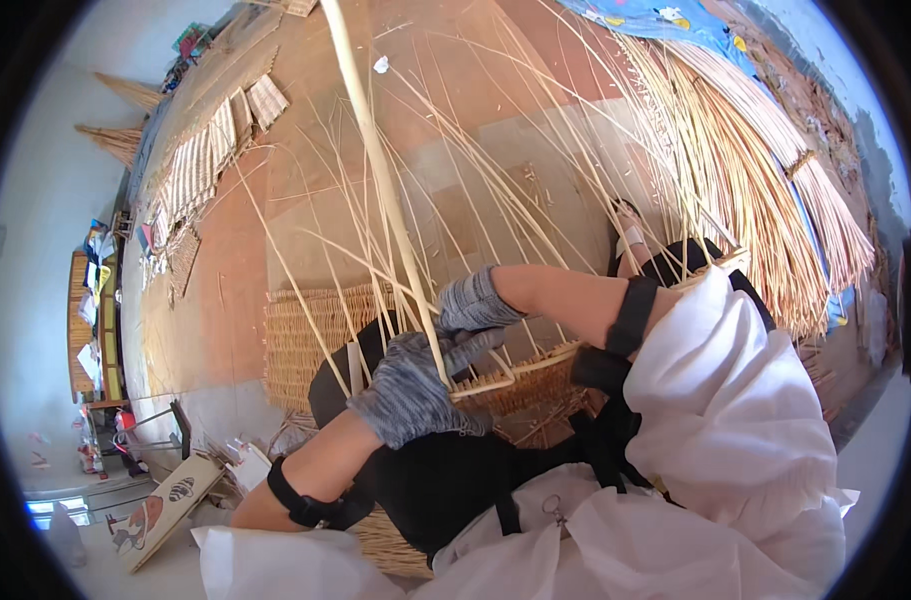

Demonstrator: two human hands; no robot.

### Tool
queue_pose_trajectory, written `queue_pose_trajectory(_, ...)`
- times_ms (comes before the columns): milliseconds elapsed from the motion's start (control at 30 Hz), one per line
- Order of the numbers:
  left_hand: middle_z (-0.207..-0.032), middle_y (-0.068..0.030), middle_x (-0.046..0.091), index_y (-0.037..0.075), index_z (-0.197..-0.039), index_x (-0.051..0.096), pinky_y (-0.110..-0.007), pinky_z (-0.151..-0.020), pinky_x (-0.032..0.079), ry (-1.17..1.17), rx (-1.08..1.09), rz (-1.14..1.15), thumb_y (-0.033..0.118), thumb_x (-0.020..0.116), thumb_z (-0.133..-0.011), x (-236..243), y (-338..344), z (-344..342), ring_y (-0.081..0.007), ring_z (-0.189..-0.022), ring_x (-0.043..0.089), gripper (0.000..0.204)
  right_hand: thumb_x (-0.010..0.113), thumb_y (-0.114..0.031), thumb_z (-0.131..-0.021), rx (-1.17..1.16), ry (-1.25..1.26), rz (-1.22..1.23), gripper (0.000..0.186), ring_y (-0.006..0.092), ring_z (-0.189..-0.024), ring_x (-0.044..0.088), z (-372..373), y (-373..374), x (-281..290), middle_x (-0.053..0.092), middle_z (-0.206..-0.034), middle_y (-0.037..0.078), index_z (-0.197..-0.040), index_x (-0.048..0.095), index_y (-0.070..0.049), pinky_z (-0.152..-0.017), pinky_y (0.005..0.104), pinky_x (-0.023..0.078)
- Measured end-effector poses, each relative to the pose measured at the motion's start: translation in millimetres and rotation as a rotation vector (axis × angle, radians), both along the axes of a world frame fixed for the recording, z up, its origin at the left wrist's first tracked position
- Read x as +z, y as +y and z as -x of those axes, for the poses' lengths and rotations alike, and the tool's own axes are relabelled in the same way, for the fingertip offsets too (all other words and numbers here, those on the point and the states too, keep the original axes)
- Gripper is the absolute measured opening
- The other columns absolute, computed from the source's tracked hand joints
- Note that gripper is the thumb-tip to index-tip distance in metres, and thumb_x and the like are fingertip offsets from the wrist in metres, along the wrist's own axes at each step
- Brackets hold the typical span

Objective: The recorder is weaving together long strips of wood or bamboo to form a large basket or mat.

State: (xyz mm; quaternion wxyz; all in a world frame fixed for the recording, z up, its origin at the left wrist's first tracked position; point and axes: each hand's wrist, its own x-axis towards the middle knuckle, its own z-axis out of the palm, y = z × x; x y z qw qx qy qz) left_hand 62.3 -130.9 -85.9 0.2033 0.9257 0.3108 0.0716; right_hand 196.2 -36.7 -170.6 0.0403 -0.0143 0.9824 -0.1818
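Observation:
Both my hands wear grey knitted gloves and meet at the edge of a woven wicker basket (540, 385) in my lap. My left hand (413, 392) is closed at the edge, against the lower end of a thick pale willow rod (383, 180). That rod rises to the top of the view. My right hand (472, 303) reaches across from the right, its fingers curled at the rod just above my left hand. Many thin upright stakes (495, 185) fan out from the weave beyond my hands. My gloves hide the exact grip.
A large bundle of willow rods (745, 190) lies at the right, with paler rods (825, 200) beside it. Woven panels (200, 160) lie at the far left. A finished wicker wall (290, 345) stands left of my knee. A wooden board (170, 510) leans at lower left.

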Motion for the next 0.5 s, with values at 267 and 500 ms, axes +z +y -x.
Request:
queue_pose_trajectory(267,-0.091,-0.0102,0.057,0.019,-0.116,0.052,-0.041,-0.087,0.039,0.260,0.062,-0.061,0.042,0.071,-0.063,-14.6,-5.2,-6.9,-0.0273,-0.093,0.053,0.061,0.055,-0.017,-0.081,-0.478,0.444,1.031,0.032,0.0212,-0.074,0.061,-63.8,-13.9,132.5,0.061,-0.081,0.013,-0.107,0.051,0.000,-0.067,0.0332,0.050)
queue_pose_trajectory(500,-0.090,-0.0069,0.056,0.015,-0.121,0.046,-0.046,-0.099,0.025,0.513,0.111,-0.144,0.054,0.063,-0.064,-24.3,-7.5,5.9,-0.0238,-0.094,0.051,0.071,0.061,-0.032,-0.081,-1.288,0.989,1.349,0.037,0.0190,-0.064,0.059,-130.3,-123.0,92.9,0.050,-0.062,0.005,-0.090,0.044,0.001,-0.044,0.0227,0.049)
